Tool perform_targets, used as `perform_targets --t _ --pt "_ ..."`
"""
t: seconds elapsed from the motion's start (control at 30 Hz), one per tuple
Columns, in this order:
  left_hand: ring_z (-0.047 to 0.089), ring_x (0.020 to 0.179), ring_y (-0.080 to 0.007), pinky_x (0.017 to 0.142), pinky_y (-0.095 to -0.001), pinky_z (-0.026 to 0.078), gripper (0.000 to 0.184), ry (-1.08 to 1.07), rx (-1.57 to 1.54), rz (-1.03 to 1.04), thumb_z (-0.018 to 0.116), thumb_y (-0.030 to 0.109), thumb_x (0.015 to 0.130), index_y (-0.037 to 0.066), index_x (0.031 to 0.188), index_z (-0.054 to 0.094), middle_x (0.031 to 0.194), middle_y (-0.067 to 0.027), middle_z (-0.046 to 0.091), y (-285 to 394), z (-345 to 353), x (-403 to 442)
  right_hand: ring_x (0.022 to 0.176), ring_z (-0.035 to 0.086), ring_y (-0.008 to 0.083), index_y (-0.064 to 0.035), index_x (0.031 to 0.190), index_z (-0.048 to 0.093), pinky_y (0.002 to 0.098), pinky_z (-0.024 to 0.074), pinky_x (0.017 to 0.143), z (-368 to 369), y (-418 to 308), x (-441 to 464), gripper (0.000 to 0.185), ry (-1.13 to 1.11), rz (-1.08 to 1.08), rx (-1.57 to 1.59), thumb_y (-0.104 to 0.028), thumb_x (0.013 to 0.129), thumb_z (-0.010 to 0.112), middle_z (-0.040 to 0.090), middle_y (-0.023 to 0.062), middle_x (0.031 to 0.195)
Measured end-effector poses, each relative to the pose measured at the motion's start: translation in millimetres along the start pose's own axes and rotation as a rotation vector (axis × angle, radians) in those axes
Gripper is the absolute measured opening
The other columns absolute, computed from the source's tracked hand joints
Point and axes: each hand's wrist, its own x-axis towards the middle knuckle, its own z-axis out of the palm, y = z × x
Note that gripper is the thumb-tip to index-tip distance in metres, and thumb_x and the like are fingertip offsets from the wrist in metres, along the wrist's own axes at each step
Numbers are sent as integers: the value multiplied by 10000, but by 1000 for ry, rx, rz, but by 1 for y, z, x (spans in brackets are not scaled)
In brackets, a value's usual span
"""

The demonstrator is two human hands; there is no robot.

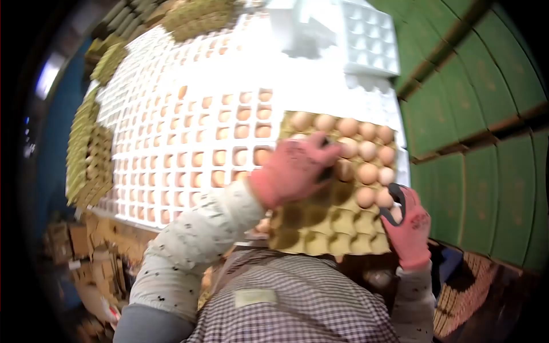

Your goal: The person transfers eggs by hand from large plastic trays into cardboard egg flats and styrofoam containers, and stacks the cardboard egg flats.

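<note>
A yellowish pulp tray [329, 237] lies in front of me, with brown eggs [368, 150] in its far and right cups and bare cups along its near side. My left hand [297, 166], in a pink glove with dark fingertips, is over the tray's left part, its fingers bent around an egg [345, 170] or just beside it; the hold is not clear. At the tray's right edge, my right hand [409, 223], gloved alike, has its thumb and fingers curled round an egg [396, 214].
White foam trays [171, 137] with eggs in square pockets spread to the left. Stacked pulp trays [88, 148] stand at the far left, more [200, 17] at the back. A foam tray [372, 37] is at the back right. Green crates [457, 194] line the right side.
</note>
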Motion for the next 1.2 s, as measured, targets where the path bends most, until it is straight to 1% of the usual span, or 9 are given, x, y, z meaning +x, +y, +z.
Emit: perform_targets --t 0.23,0.37,0.47,0.57,0.6,0.7,0.83,0.97,1.2 --pt "573 730 -281 674 -367 449 247 -73 360 137 598 201 784 115 1008 656 1177 -207 536 25 30 21 1167 449 365 -135 1203 617 457 454 946 19 -49 8 645 -135 83 -272 -130 600 846 458 142 1286" --pt "630 937 -346 840 -409 499 493 130 -500 -150 747 350 756 66 1145 640 1237 -195 551 -26 5 5 1152 505 340 -28 1177 609 404 454 960 21 -34 4 537 14 244 167 -40 665 773 513 157 1236" --pt "583 986 -149 861 -297 492 475 284 -1065 -294 792 212 732 24 1141 638 1079 -66 614 -124 -29 -28 1188 534 283 39 1203 587 368 430 1012 15 -50 7 531 196 423 441 -2 693 726 555 162 1273" --pt "616 923 -160 841 -313 505 478 601 -812 -576 776 196 768 28 1186 617 1013 -67 668 -264 -34 -55 1180 546 278 48 1207 589 367 430 1014 24 -115 43 531 163 380 519 11 690 708 575 163 1267" --pt "635 937 -280 813 -380 527 515 621 -355 -572 818 333 723 119 1153 630 1101 -125 594 -322 -25 -63 1176 550 277 50 1208 591 367 431 1013 32 -136 59 531 139 345 501 13 690 702 580 163 1264" --pt "629 987 -310 816 -383 529 501 4 259 -747 743 357 789 202 1233 570 1220 -91 521 -349 -74 -61 1165 558 260 45 1163 626 339 430 1009 66 -201 133 482 -95 224 465 -24 695 716 597 149 1234" --pt "639 1028 -298 820 -390 521 512 -170 360 -533 637 456 864 208 1302 539 1164 -132 605 -412 -70 -64 1098 595 276 7 1151 647 352 457 965 166 -240 251 438 -120 69 626 -83 734 744 611 138 1179" --pt "591 1034 -306 907 -408 465 425 587 -101 -544 634 355 859 164 1237 608 1053 -99 657 -499 -57 -41 1118 542 342 -108 1161 639 416 471 933 260 -241 332 460 -15 -97 -73 -227 737 771 573 135 1189" --pt "478 1150 -273 1011 -432 332 409 420 341 -471 639 314 873 157 1242 564 1195 -65 538 -485 -29 -37 1088 540 325 -102 1146 618 407 452 919 274 -197 356 377 63 -93 -132 -193 796 721 586 114 1135"
